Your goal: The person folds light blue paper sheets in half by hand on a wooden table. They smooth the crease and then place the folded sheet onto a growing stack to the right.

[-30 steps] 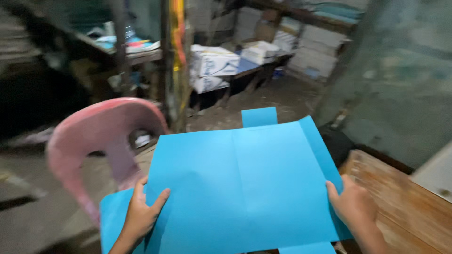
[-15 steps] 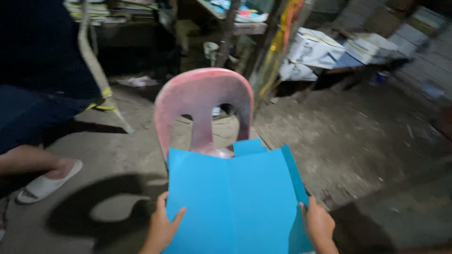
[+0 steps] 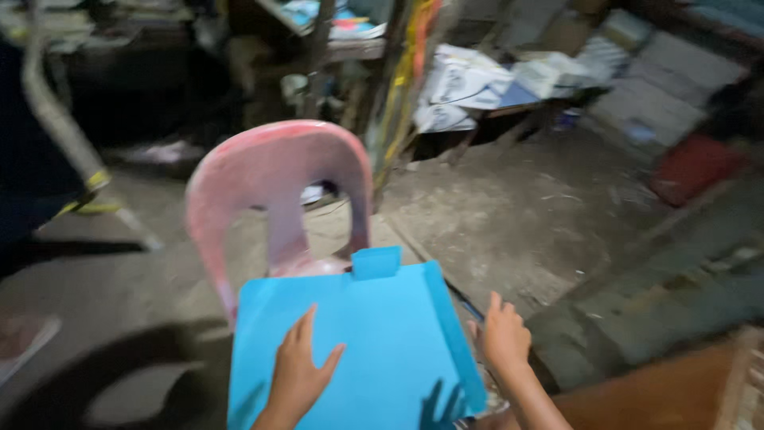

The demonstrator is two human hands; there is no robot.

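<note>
A large bright blue sheet of card (image 3: 374, 326) with a small tab on its far edge lies flat on the seat of a pink plastic chair (image 3: 270, 175). My left hand (image 3: 301, 368) rests flat on the sheet with its fingers spread. My right hand (image 3: 503, 338) hovers open just off the sheet's right edge, holding nothing; I cannot tell whether it touches the edge.
The floor is bare concrete (image 3: 517, 215). Stacks of white paper and bundles (image 3: 477, 80) sit on a low bench at the back. A wooden table corner (image 3: 676, 394) is at the lower right. A dark-clothed person (image 3: 32, 159) is at the left.
The blue sheet went from being held up by both hands to lying on the pink chair's seat. My right hand has let go of its edge and my left hand now lies on top.
</note>
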